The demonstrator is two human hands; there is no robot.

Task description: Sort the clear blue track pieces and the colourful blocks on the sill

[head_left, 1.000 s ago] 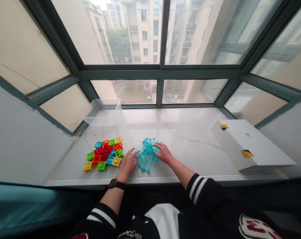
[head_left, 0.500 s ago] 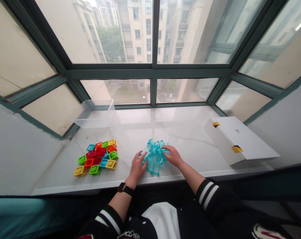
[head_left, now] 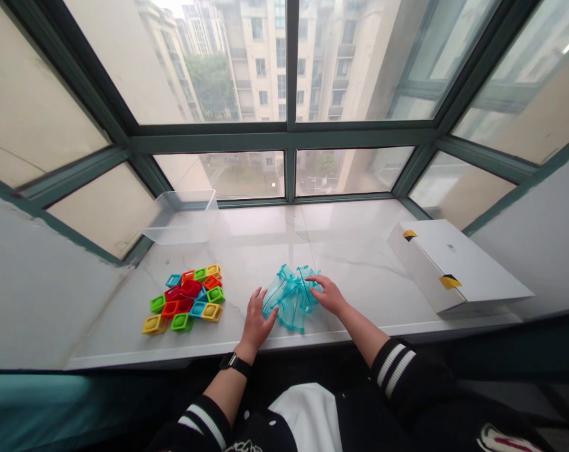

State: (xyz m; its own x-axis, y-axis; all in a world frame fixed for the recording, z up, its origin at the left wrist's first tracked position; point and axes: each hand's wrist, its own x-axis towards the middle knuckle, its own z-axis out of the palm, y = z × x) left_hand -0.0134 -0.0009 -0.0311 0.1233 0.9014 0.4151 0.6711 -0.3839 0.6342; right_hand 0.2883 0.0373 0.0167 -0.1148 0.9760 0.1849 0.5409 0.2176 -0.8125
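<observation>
Your left grip (head_left: 257, 322) is open; I can't tell if your right grip (head_left: 330, 295) holds the blue plastic (head_left: 292, 306), right of the blocks (head_left: 190, 289). You seem to be handling it; next needs a soft touch.

Blue pcs (head_left: 291, 307): transp. plastic, glossy; sill (head_left: 360, 270): smooth, shiny, marble-look.

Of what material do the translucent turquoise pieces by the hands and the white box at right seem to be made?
Translucent turquoise pieces: probably smooth plastic, slightly glossy; overlapping edges show through. White rectangular box: likely cardboard, satin finish; flat panels and crisp edges suggest it, though plastic is possible.
</observation>
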